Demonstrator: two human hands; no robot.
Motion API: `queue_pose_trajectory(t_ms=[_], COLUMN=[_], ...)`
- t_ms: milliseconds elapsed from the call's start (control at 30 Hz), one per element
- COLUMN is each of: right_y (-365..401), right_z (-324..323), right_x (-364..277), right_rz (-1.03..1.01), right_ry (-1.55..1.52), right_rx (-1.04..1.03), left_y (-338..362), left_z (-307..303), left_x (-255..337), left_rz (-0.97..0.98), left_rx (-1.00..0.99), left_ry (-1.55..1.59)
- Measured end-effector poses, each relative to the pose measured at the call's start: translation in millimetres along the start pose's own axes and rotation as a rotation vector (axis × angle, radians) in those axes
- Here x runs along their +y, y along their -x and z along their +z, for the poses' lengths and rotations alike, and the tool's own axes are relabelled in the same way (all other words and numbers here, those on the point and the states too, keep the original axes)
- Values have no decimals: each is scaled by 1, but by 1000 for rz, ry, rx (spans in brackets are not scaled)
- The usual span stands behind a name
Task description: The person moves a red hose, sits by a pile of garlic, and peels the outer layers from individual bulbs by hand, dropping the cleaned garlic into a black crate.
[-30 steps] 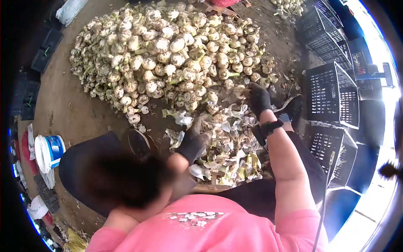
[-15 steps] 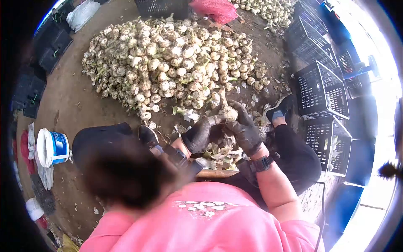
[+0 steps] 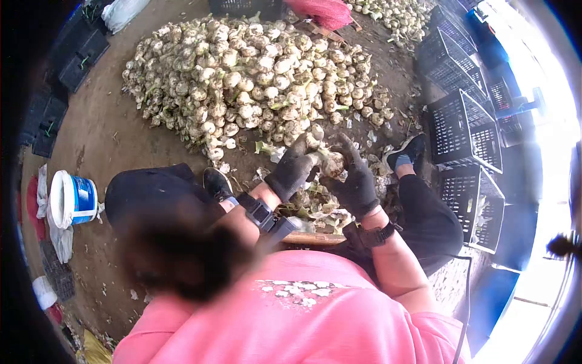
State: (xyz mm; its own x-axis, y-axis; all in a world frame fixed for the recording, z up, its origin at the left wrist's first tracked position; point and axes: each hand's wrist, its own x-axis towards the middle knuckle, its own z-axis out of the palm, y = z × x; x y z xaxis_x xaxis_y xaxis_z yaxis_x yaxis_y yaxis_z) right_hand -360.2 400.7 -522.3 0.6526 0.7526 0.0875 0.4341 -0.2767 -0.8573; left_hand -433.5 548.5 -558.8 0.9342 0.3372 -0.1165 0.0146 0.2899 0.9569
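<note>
Both of my hands wear dark, dirty gloves and meet in front of my knees. My left hand [image 3: 292,172] is closed on the neck side of a round, whitish, soil-stained bulb [image 3: 333,164]. My right hand [image 3: 356,187] curves around the bulb's right side, thumb below and fingers above. Beneath my hands lies a heap of peeled leaf scraps [image 3: 324,209], whitish and green. Just beyond them spreads a large pile of similar bulbs [image 3: 242,79], some with short green stalks.
Black plastic crates [image 3: 464,130] line the right side; one holds leaf scraps. A white and blue bucket [image 3: 74,199] stands at my left. A red mesh sack [image 3: 321,12] lies behind the pile, near a second bulb heap [image 3: 394,21]. A wooden edge [image 3: 312,238] is before my waist.
The bulb has turned between my hands. My left hand has moved up to its neck, and my right fingers have spread wider around it. The camera view has shifted slightly.
</note>
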Motion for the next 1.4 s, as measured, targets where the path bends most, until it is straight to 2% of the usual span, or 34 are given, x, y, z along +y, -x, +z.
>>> queue_pose_trajectory(t_ms=[33, 100, 167, 200, 267, 333, 433, 500, 667, 733, 767, 833, 867, 900, 933, 967, 1033, 1067, 1100, 1133, 1167, 1200, 1267, 1300, 1367, 1400], right_y=[-1, -2, 1, 3, 2, 3, 6, 6, 7, 7, 8, 9, 7, 6, 4, 5, 9, 6, 6, 6, 7, 7, 13, 15, 18, 15], right_z=[-1, -5, -6, -6, -3, 3, 2, -1, 0, 0, 0, -3, -9, -3, 12, 29, 33, 18, 10, 1, -4, -7, -3, -2, 1, -3], right_x=[3, 6, 6, 8, 12, 17, 23, 27, 28, 20, 23, 34, 27, 45, 81, 117, 113, 70, 48, 25, 15, 11, 17, 19, 22, 26], right_rz=[1, -182, -124, -133, -148, -35, -36, -45, -51, 69, 67, 331, 444, 440, 201, -21, -227, 76, 226, 381, 433, 485, 420, 408, 382, 396], right_ry=[4, 109, 103, 104, 105, -373, -383, -361, -325, -520, -519, -1295, -1501, -1501, -1172, -832, -482, -680, -776, -867, -834, -798, -723, -757, -823, -962], right_rx=[1, 31, -12, -22, -33, -70, -75, -43, 14, 35, 36, 4, -4, 2, 128, 246, 365, 264, 202, 150, 134, 114, 173, 185, 208, 144], left_y=[-2, -8, -10, -11, -14, -13, -9, -8, -12, -16, -13, -4, -1, 0, -5, -1, 5, 9, 12, 6, 8, -9, -19, -17, -13, -14], left_z=[1, 4, 6, 6, 4, 2, 2, 2, 4, 7, 8, 11, 15, 19, 24, 28, 37, 32, 27, 21, 23, 10, 1, -2, -3, -14], left_x=[-1, -12, -25, -31, -35, -34, -19, -13, -27, -32, -26, -4, 2, 6, -4, -4, -1, 2, 4, -14, -10, -56, -71, -71, -70, -84], left_rz=[-93, -56, 100, 89, 93, 96, 102, -1, 49, 225, 226, -193, -102, 15, 351, 442, 628, 179, -270, 29, -32, 132, 178, 62, 424, 156], left_rx=[-20, -30, 28, 37, 57, 80, -10, -91, -117, -39, -39, -133, -159, -132, -148, -188, -262, -283, -287, -260, -192, -155, -107, -96, 187, 12], left_ry=[14, -27, -134, -36, -113, -191, -53, 65, 33, -96, -96, 361, 238, -121, -297, -338, -408, -127, 156, 56, 50, -112, -243, -210, -915, -875])
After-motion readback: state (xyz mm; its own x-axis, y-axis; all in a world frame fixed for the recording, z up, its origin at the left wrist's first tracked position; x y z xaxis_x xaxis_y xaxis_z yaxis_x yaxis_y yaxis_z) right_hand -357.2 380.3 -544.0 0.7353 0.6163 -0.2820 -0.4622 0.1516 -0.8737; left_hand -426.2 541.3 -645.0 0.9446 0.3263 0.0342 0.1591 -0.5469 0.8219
